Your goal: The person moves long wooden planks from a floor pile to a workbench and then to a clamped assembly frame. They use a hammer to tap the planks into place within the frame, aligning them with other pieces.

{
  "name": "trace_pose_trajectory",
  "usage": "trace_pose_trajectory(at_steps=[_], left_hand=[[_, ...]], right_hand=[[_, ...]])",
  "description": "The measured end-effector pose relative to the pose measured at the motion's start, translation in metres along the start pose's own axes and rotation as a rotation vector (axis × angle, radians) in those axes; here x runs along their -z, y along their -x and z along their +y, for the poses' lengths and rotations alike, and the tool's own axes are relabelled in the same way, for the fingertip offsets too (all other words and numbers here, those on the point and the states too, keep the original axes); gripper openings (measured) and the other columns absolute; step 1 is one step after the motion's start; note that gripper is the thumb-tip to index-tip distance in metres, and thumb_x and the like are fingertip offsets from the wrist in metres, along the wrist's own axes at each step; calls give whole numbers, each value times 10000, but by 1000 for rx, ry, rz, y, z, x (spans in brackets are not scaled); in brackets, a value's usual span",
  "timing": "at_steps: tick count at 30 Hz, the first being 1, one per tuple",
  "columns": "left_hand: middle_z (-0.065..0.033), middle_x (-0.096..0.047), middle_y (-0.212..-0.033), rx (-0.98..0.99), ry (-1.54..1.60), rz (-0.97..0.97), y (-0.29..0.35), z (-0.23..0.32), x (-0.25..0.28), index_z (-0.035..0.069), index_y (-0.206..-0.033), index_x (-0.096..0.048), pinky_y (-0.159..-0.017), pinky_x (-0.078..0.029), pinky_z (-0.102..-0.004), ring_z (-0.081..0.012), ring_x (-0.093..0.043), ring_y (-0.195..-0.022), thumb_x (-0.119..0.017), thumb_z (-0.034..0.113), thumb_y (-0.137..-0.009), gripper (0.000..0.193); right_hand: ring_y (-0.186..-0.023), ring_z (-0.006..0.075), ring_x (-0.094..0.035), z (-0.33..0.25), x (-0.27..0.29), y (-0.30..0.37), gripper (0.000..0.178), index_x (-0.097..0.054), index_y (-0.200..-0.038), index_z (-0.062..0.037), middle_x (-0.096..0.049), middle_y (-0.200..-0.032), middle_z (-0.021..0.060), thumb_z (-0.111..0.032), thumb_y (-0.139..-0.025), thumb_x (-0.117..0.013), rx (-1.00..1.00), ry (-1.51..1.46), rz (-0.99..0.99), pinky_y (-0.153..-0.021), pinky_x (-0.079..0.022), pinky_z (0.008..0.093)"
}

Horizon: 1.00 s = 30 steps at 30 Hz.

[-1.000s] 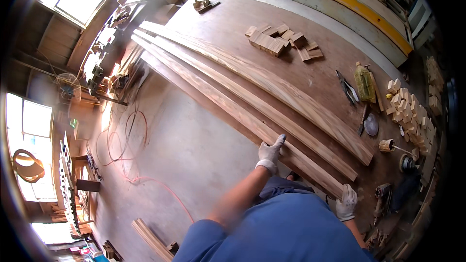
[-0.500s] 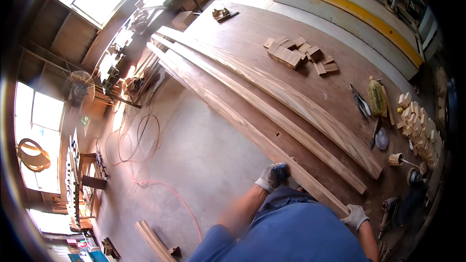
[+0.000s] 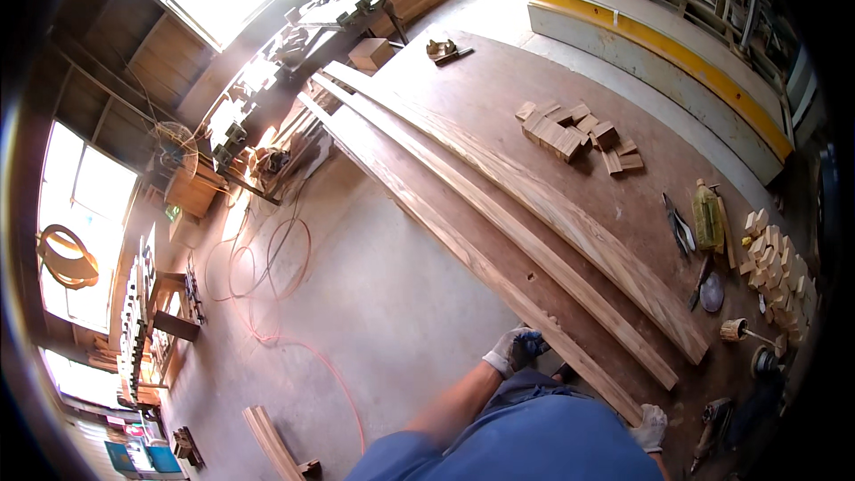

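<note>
Three long wooden planks lie side by side, slanting from the far left toward my right. The near plank (image 3: 499,287) runs along the table's edge, with the middle plank (image 3: 534,240) and the broader far plank (image 3: 570,224) beyond it. My left hand (image 3: 515,349), in a white glove with blue-coated fingers, is curled against the outer edge of the near plank; its fingertips are partly hidden. At that plank's close end, my right hand (image 3: 651,428), also gloved, grips the wood, its lower part cut off by my blue shirt.
On the brown table (image 3: 445,134) sit short wood blocks (image 3: 570,132), pliers (image 3: 679,224), a yellowish bottle (image 3: 708,218) and a heap of small blocks (image 3: 777,272). A power tool (image 3: 712,428) lies at right. An orange hose (image 3: 334,374) and loose boards (image 3: 270,445) are on the floor.
The view has tilted, so the table and planks appear lower and slightly further right. Both hands stay at about the same places along the near plank.
</note>
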<state>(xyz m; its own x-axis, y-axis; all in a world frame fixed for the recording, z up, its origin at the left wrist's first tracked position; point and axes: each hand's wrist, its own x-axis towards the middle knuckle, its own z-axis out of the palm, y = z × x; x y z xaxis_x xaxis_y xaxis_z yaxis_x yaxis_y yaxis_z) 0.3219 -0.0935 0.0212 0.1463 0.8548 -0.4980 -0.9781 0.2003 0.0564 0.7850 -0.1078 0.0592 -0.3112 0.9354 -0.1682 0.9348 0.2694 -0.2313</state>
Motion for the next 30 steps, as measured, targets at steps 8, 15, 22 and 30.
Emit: trace_pose_trajectory(at_steps=[8, 15, 22, 30], left_hand=[[-198, -594, -1424, -30, -36, 56, -9, 27, 27, -3, -1457, -463, -1019, -556, -471, -348, -608, -1273, -553, 95, -995, 481], [-157, -715, -1190, -202, -143, 275, -45, 50, 26, -14, -1271, -607, -1015, -565, -477, -326, -680, -1160, -487, 190, -1073, 308], [-45, -735, -1114, 20, -222, 205, -22, -59, 9, 85, -1182, -710, -893, -579, -316, -182, -696, -980, -708, 230, -981, 248], [-34, -730, -973, 407, -477, 263, -39, -77, -2, 76, -1114, -708, -760, -581, -316, -169, -692, -855, -718, 307, -982, 266]], right_hand=[[-982, 382, -583, 4, -2, 0, 524, -601, -1024, -119, -603, -996, 156, -352, -614, -830, -1, -12, -61, -878, -443, 506], [-964, 375, -592, 16, -22, 8, 569, -632, -995, -122, -602, -983, 139, -495, -629, -858, -48, -10, 107, -868, -458, 537], [-994, 373, -620, 10, 39, 15, 517, -649, -991, -111, -636, -1002, 153, -417, -625, -848, -172, -10, -73, -903, -491, 503], [-1026, 375, -642, 62, 47, -16, 465, -662, -987, -99, -665, -1022, 170, -334, -625, -834, -95, -167, -486, -932, -520, 471]])
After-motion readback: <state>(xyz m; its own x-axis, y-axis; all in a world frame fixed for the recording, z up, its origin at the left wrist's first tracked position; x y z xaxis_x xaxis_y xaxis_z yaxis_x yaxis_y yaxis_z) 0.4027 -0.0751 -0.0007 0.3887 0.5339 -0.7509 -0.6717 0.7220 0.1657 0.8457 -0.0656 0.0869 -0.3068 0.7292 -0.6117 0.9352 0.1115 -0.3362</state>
